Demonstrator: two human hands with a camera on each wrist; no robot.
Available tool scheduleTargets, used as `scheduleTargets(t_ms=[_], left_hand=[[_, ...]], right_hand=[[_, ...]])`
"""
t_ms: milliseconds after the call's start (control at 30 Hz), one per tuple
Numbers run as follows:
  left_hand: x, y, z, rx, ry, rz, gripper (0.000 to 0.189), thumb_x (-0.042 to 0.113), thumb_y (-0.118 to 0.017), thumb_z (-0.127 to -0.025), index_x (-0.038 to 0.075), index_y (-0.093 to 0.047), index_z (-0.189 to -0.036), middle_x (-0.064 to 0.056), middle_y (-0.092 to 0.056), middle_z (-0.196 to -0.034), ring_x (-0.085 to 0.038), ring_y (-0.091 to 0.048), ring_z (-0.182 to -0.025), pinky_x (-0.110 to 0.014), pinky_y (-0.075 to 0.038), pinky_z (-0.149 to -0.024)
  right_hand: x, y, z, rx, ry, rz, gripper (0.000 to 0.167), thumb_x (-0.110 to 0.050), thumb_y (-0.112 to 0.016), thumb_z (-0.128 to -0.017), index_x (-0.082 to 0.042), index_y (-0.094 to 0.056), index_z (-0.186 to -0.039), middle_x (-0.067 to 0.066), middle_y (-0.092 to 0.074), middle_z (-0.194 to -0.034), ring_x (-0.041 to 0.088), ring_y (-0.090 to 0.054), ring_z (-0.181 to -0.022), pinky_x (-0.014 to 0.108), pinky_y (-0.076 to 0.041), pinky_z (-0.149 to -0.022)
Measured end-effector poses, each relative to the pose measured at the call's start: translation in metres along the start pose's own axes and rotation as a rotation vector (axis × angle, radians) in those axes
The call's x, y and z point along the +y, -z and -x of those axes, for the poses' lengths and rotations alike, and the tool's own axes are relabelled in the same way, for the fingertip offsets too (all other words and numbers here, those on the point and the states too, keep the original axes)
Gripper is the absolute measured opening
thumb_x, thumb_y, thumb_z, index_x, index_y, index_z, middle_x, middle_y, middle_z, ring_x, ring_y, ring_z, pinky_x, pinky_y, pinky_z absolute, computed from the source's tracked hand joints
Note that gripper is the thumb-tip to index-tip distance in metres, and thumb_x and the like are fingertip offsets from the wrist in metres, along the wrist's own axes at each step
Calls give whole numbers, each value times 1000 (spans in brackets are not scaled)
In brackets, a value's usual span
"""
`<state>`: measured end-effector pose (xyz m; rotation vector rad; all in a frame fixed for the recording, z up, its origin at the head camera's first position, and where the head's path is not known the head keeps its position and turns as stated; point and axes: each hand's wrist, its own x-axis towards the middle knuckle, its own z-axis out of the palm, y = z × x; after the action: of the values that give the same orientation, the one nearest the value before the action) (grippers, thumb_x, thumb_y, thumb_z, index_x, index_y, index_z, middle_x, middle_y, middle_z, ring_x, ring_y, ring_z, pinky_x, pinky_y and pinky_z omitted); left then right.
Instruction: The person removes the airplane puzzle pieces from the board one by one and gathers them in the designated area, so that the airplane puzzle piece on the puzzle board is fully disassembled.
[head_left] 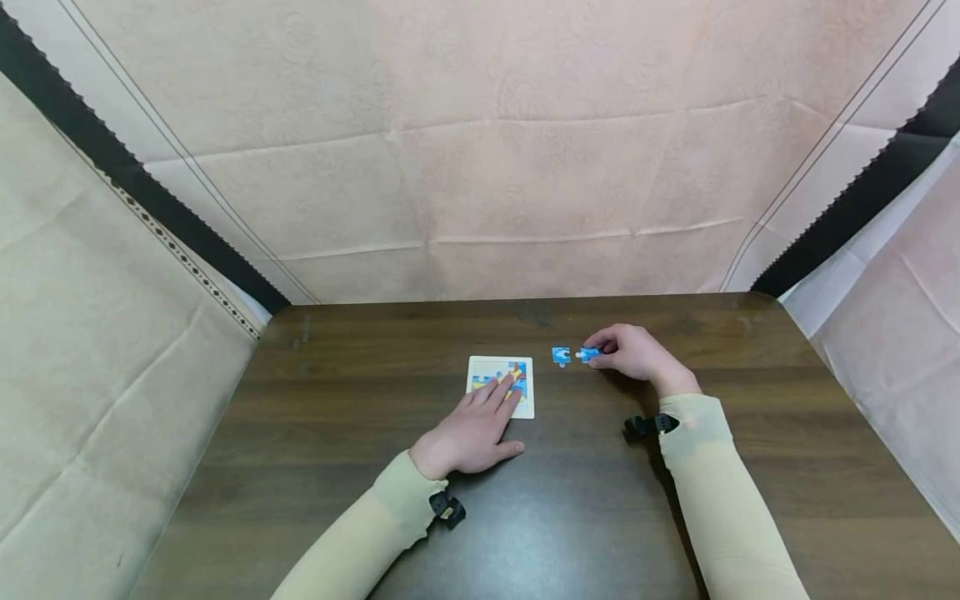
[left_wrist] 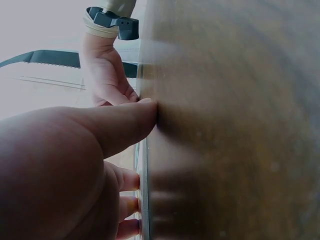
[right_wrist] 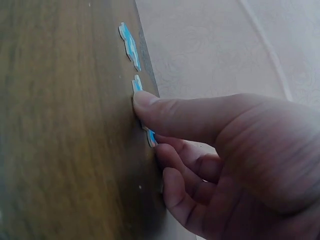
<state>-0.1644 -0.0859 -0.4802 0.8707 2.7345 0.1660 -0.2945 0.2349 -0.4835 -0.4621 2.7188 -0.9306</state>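
Note:
A puzzle board (head_left: 530, 404) with a white frame and a blue, yellow and brown picture lies on the table. Across it rests my left hand (head_left: 471, 432), fingers stretched out over the picture and partly hiding it; its thumb touches the table beside the board. To the right, my right hand (head_left: 637, 358) holds a blue puzzle piece (head_left: 587, 355) between thumb and fingers at the tabletop. The thumb covers the middle of that piece in the right wrist view. Just left of it lies a second blue puzzle piece (head_left: 561, 355), flat and untouched, with a small gap between the two.
The brown wooden table (head_left: 337, 400) has a straight far edge behind the puzzle pieces. Pale cloth (head_left: 525, 183) hangs behind and at both sides. Each wrist wears a small black camera, such as the right wrist camera (head_left: 649, 426).

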Motion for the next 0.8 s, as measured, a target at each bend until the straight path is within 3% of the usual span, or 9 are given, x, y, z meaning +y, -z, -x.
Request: scheduleTargets(t_ms=[800], left_hand=[[1,2,1,-3,3,-1,84,56,-54,-109,8,-24,-171,-12,-7,-180,-34,-13,-164,-50,-20,-129]], right_hand=[[-1,1,2,-8,0,-6,28,-17,-81,-97,-6,-78,-123,9,-71,-107,27,-62,-98,48,-51,-92]])
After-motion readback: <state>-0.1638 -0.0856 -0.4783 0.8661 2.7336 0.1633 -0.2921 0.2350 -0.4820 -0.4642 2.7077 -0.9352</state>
